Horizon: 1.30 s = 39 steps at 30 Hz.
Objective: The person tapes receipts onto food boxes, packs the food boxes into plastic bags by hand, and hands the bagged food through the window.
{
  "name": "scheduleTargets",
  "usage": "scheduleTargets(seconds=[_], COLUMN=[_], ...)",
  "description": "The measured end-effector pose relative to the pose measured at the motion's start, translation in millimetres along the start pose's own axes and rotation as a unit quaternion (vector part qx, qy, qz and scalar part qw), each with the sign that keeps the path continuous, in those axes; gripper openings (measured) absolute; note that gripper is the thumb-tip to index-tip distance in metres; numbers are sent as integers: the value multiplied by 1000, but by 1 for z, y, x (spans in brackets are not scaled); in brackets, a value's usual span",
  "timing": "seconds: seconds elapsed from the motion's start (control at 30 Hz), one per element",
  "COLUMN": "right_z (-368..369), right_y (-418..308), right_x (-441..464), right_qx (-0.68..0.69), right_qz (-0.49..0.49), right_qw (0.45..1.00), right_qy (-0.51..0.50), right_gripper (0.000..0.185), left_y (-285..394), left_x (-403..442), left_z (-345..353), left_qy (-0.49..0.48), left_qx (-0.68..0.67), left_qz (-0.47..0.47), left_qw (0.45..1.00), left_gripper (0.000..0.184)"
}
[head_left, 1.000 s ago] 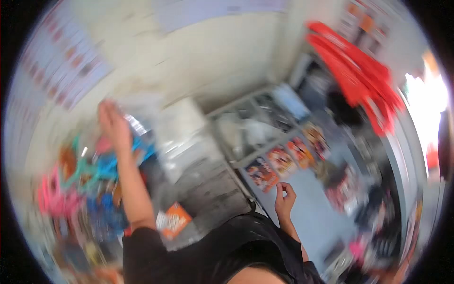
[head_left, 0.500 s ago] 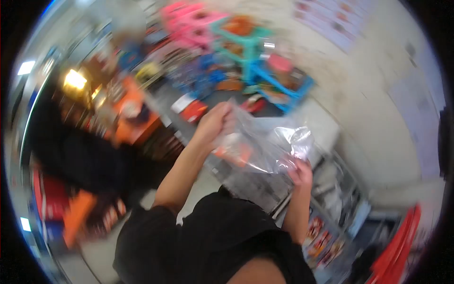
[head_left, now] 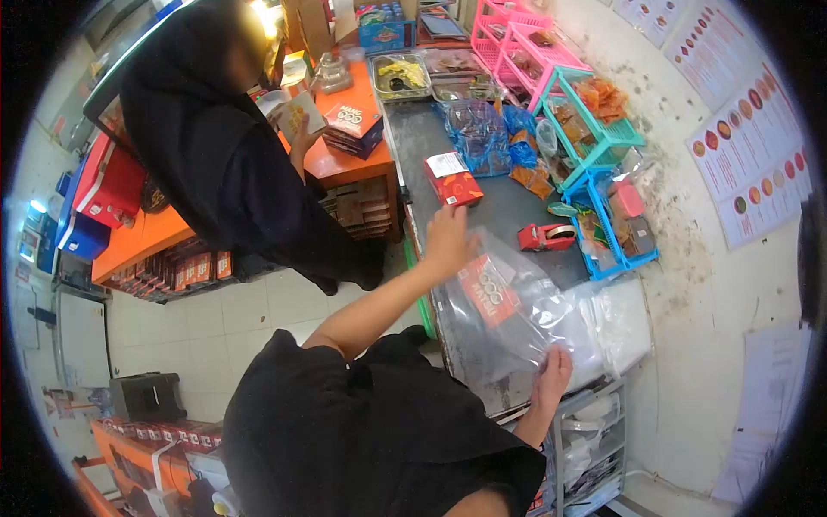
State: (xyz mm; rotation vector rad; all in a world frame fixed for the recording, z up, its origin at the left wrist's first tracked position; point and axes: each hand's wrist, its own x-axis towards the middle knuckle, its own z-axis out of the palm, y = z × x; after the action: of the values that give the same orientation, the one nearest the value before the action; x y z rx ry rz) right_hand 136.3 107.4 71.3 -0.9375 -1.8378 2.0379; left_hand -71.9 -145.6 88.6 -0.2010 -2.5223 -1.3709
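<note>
Note a clear plastic bag (head_left: 551, 317), right of centre in the frame, spread over the dark grey worktop (head_left: 498, 209). Find the right hand (head_left: 554, 372) at its lower right edge, fingers closed on the film. Find the left hand (head_left: 449, 245), blurred, near the centre, beside the bag's upper left edge and just below a red box (head_left: 454, 186); cannot tell whether pinching film or free. See an orange printed panel (head_left: 489, 291) through the plastic; cannot tell whether inside or beneath. Note scuffing at the worktop's lower end. Find a red tape dispenser (head_left: 547, 238) beside a blue basket (head_left: 627, 264) at right. Note brown stains on the pale wall (head_left: 685, 237), with posters (head_left: 748, 116) at upper right. See a person in dark clothing (head_left: 228, 181) at upper left, by an orange counter (head_left: 340, 168), and pale floor tiles (head_left: 237, 314) at lower left.
</note>
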Motion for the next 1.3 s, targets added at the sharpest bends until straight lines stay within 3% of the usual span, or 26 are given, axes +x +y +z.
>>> scheduleTargets(seconds=[0.03,0.1,0.13,0.17,0.23,0.37,0.47,0.5,0.53,0.57,0.6,0.63,0.67,0.7,0.73,0.77,0.83,0.9,0.93,0.97,1.03,1.07,1.17,1.23,1.27,1.3], right_z=[-2,-13,-11,-7,6,37,33,24,13,6,15,3,-18,-33,-44,-52,-61,-67,-69,-65,-59,-64,-69,-47,-35,-20], right_y=[5,27,35,44,43,-4,7,6,2,-6,-33,-31,-32,-35,-40,-53,-58,-58,-61,-71,-89,-91,-87,-76,-73,-71], right_x=[3,12,12,9,-5,-37,-41,-44,-50,-57,-73,-74,-68,-64,-62,-62,-65,-71,-76,-85,-93,-91,-84,-58,-57,-59], right_qx=[-3,-182,-185,-150,-116,-146,-259,-260,-189,-114,-68,-67,-25,19,20,-22,-64,-317,-353,-356,-390,-391,-424,-437,-436,-415], right_qz=[0,-97,-94,-120,-145,-87,-210,-208,-111,-12,-11,-5,-39,-73,-72,-106,-137,-248,-250,-243,-371,-367,-339,-352,-351,-322], right_qw=[1000,976,976,981,982,983,942,942,974,990,995,996,994,988,989,990,988,908,889,888,830,830,818,776,775,804], right_qy=[-3,68,67,25,-15,-68,-44,-38,-63,-86,-75,-64,-100,-137,-131,-86,-35,114,152,161,144,152,191,287,293,279], right_gripper=[17,21,21,21,21,21,24,24,23,23,8,8,13,26,26,30,35,34,33,33,33,33,26,19,19,18], left_y=[18,31,47,84,74,60,54,57,61,67,74,80,83,84,84,85,86,90,91,94,103,108,123,145,156,166], left_x=[-8,-52,-79,-83,-117,-113,-109,-103,-97,-91,-87,-84,-80,-73,-67,-61,-57,-64,-71,-71,-57,-55,-65,-79,-88,-102], left_z=[-2,29,37,11,55,66,72,68,64,58,51,45,42,37,31,24,14,17,18,12,-2,1,19,53,64,73], left_qy=[114,9,-223,-440,-474,-457,-468,-516,-560,-566,-592,-619,-625,-595,-556,-559,-431,-373,-308,-316,-327,-332,-321,-313,-317,-391], left_qx=[211,-5,-57,-64,-200,-175,-281,-326,-369,-368,-381,-394,-397,-345,-288,-289,-132,-104,-75,-82,-56,-59,-49,-276,-277,-405], left_qz=[145,138,65,5,-17,69,73,54,34,33,47,60,58,147,234,234,275,333,384,385,370,374,357,89,95,-29], left_qw=[960,990,971,896,857,870,835,790,741,737,708,677,669,711,744,741,849,860,868,863,868,864,876,904,902,826], left_gripper=[25,31,42,48,46,36,28,26,25,25,24,24,24,24,24,24,22,21,20,20,21,21,17,11,11,12])
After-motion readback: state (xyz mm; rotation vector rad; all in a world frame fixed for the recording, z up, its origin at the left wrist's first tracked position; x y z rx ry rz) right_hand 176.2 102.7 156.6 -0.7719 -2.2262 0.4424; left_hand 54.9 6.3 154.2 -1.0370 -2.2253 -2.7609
